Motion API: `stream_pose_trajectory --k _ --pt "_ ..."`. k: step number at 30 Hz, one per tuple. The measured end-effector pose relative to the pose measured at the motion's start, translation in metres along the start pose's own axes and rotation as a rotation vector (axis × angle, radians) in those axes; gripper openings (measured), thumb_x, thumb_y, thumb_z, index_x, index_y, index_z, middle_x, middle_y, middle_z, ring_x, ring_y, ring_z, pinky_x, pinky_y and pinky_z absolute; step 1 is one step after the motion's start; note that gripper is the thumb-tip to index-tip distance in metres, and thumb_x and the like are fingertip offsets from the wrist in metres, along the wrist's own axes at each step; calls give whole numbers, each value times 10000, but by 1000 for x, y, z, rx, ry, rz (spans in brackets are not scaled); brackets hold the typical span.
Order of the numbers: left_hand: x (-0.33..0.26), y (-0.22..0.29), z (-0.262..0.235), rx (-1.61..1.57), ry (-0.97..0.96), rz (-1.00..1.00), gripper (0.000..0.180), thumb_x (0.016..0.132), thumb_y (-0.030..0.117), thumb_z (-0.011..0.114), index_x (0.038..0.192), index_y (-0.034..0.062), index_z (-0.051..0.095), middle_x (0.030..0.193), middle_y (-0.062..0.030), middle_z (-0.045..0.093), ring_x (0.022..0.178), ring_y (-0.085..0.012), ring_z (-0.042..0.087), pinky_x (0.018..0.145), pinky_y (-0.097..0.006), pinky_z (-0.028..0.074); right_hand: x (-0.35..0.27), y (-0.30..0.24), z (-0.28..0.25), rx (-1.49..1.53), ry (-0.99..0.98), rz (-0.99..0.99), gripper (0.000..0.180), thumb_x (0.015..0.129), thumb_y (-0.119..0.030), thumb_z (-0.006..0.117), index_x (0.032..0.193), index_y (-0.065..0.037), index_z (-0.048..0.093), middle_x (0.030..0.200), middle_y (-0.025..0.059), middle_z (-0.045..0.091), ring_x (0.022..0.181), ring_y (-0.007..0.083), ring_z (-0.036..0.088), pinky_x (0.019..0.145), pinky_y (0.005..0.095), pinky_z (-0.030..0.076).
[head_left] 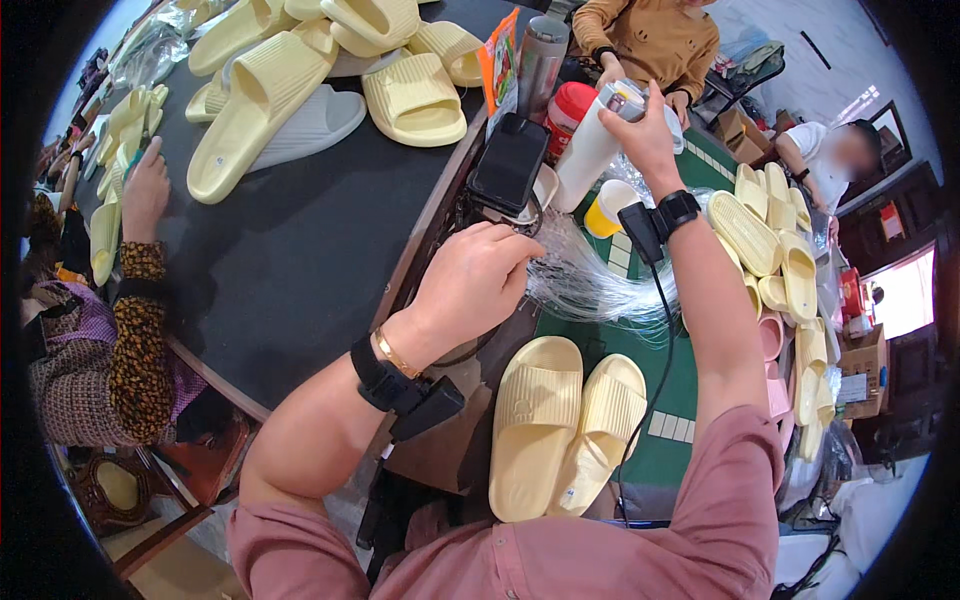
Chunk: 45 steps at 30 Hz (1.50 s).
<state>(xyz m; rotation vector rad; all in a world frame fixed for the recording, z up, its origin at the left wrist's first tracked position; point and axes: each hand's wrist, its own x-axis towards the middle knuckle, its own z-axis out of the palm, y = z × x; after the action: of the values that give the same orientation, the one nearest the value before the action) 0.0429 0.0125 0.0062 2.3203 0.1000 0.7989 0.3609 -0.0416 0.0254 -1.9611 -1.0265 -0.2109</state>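
My right hand [640, 130] is closed around the upper part of a tall white bottle [582, 155], which leans and has a lid at its top. At the near end of a bundle of clear plastic strands [610, 285], my left hand [475, 285] has its fingers pinched together. Whatever lies between those fingertips is too small to make out. A pair of pale yellow slide sandals [537, 430] lies in front of me, below the strands. Beside the bottle stand a yellow and white cup [612, 207] and a black phone [508, 165].
To the left runs a dark conveyor belt [290, 240] bearing yellow and grey slides [275, 100]. A steel tumbler [541, 65] and red-lidded jar [570, 112] stand behind the phone. More slides [780, 230] are piled at right on the green table [665, 380]. Other people work at left and far side.
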Motion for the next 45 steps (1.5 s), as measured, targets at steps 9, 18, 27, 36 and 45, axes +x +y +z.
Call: stream_pose_trajectory --k 9,18,27,36,45 --pt "-4 0 7 23 4 -5 133 841 36 606 947 40 685 886 -130 661 870 -326 623 791 -405 505 -11 0 13 33 104 -142 990 740 -276 815 1470 60 237 1210 220 575 1032 239 629 855 316 517" --pt "-8 3 14 41 1 22 131 828 30 616 938 44 687 869 -120 665 865 -315 622 784 -408 506 -15 0 6 204 -2 -165 1223 666 -407 871 1484 98 113 1257 259 577 1145 309 604 978 357 462" --pt "-10 7 14 34 -1 32 127 824 27 618 931 31 685 867 -125 666 848 -318 628 770 -411 513 -1 8 -6 316 -40 -68 1285 619 -363 908 1495 96 88 1444 270 366 1285 307 461 1076 364 374" --pt "-11 8 12 33 -14 11 130 822 31 621 934 37 688 873 -127 667 853 -313 633 775 -410 517 -7 -1 3 615 -68 -64 1154 716 -75 808 1540 -4 2 1375 186 443 1194 229 516 979 341 458" --pt "-9 10 12 33 -42 17 130 827 50 627 938 43 694 868 -130 671 849 -317 634 782 -415 509 0 2 -10 876 -93 171 1125 769 -155 798 1531 16 -12 1373 220 428 1219 252 483 1011 354 415"
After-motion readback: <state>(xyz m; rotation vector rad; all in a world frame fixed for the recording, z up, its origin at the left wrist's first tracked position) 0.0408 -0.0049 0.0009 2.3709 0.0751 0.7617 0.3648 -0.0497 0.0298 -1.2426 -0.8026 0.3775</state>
